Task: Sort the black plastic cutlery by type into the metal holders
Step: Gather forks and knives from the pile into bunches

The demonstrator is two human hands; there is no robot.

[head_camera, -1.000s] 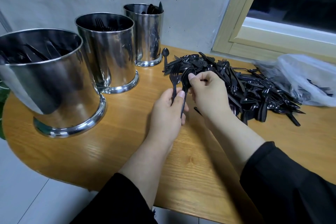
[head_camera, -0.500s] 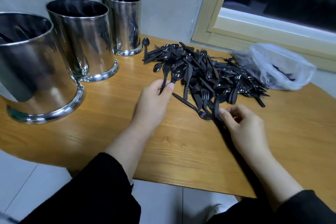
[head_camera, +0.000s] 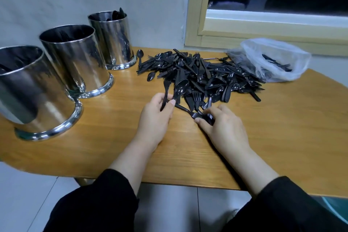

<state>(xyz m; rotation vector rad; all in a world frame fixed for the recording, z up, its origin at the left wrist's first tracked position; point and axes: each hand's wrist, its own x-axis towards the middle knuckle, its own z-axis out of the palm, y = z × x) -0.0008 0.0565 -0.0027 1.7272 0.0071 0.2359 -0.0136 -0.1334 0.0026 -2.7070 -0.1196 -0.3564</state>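
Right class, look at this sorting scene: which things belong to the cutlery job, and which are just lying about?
Part of the job:
- pile of black cutlery
- three metal holders
- spoon and fork gripped in the left hand
- fork pinched by the right hand

Just lying about:
- clear plastic bag, some cutlery inside
- window frame
- wooden table

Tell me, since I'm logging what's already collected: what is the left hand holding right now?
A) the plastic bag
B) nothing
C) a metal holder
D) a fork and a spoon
D: the left hand grips the handles of a black fork and a black spoon at the near edge of the cutlery pile.
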